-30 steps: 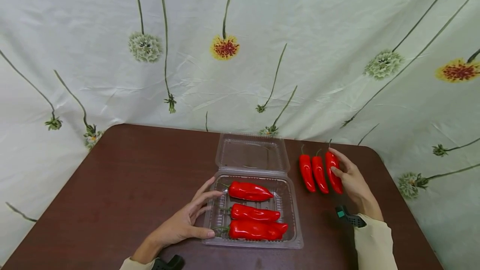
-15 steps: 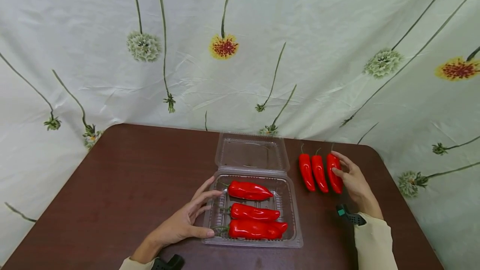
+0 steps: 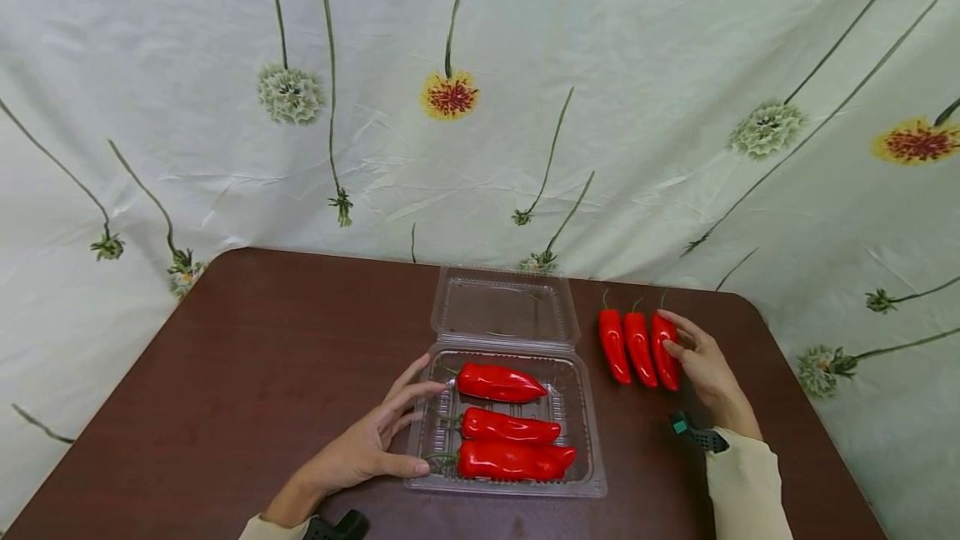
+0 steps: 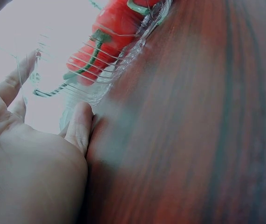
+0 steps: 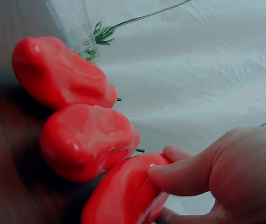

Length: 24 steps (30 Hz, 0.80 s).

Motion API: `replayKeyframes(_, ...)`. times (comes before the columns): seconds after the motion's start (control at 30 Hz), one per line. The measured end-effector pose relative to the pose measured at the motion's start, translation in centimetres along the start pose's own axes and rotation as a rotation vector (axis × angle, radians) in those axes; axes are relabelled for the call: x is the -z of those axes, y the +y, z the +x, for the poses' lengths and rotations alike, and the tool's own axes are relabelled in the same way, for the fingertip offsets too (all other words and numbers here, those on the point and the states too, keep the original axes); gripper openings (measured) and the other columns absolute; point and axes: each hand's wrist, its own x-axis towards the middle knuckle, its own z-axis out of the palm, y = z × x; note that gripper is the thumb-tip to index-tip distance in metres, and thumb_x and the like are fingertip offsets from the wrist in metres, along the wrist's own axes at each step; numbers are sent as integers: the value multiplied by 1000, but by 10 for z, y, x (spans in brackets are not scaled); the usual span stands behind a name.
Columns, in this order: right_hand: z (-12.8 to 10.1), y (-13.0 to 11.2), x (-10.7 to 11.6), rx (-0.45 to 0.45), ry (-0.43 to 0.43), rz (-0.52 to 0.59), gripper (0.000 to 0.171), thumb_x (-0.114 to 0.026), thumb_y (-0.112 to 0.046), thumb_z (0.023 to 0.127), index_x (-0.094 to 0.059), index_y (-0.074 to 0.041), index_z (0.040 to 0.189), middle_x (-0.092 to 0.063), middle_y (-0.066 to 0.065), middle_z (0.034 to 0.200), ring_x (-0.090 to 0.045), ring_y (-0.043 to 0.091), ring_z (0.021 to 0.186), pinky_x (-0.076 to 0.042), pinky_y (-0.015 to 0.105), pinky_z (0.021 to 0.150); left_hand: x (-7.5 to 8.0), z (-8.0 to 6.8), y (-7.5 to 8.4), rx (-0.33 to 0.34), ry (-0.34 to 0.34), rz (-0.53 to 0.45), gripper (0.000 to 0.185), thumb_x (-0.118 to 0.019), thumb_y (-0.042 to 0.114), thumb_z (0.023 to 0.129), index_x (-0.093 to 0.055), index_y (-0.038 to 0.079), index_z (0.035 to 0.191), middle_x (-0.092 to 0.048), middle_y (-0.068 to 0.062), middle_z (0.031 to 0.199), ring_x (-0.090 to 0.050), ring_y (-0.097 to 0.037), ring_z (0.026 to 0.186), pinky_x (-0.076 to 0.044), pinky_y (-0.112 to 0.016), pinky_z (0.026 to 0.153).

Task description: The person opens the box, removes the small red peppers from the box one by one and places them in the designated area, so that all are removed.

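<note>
In the head view my right hand (image 3: 705, 361) pinches the rightmost red chili pepper (image 3: 664, 352) between thumb and fingertips, close to the table. Two more red chili peppers stand to its left in a row, the middle pepper (image 3: 639, 348) and the left pepper (image 3: 614, 346). In the right wrist view the held pepper (image 5: 123, 191) touches or nearly touches its neighbour (image 5: 88, 142). My left hand (image 3: 367, 444) rests along the left side of a clear plastic clamshell box (image 3: 592, 440), fingers spread, thumb at the near corner. Three red peppers (image 3: 510, 425) lie crosswise in it.
The box's lid (image 3: 506, 307) is folded back, away from me. A dark brown table (image 3: 262, 357) carries everything. Behind its far edge hangs a white cloth (image 3: 637, 90) with a flower print.
My right hand has shifted the rightmost pepper slightly left and nearer to me, closer to the middle one. The left hand and the box have stayed still.
</note>
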Motion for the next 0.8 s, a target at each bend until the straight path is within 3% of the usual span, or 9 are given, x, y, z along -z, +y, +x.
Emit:
replayKeyframes(0.2,0,1,-2,-32,6,-11,53,-45,-3,103,-35,-6,155,-35,31,153,-39,39,134,-47,19,82,-1,0,1,17,2,-27,80,-71,2,90,-28,11,157,12,8,168,-14,0,150,-24,-62,113)
replayKeyframes(0.4,2,3,-3,-31,13,-20,53,-44,-3,103,-35,-7,155,-37,32,152,-42,40,133,-49,20,81,0,1,-2,-33,-6,-18,80,-70,-1,90,-28,9,157,12,4,169,-15,-5,151,-26,-64,111)
replayKeyframes(0.53,3,3,-3,-30,18,-31,54,-43,-3,103,-33,-7,156,-37,32,152,-43,40,134,-49,20,82,0,1,-4,-54,-12,-34,79,-69,-3,90,-28,6,157,12,2,169,-16,-3,150,-31,-44,114)
replayKeyframes(0.67,4,4,-3,-33,23,-44,54,-44,-3,103,-33,-6,156,-33,32,155,-39,42,138,-48,35,97,0,1,-3,-59,-14,-68,79,-69,-3,90,-27,5,156,13,4,169,-19,4,148,-32,-18,110)
replayKeyframes(0.8,5,3,-4,-34,30,-46,55,-44,-2,103,-32,-5,156,-27,32,158,-31,45,144,-37,56,110,0,1,-3,-55,-14,-71,79,-69,-2,90,-27,6,157,13,3,168,-18,4,148,-32,-18,109)
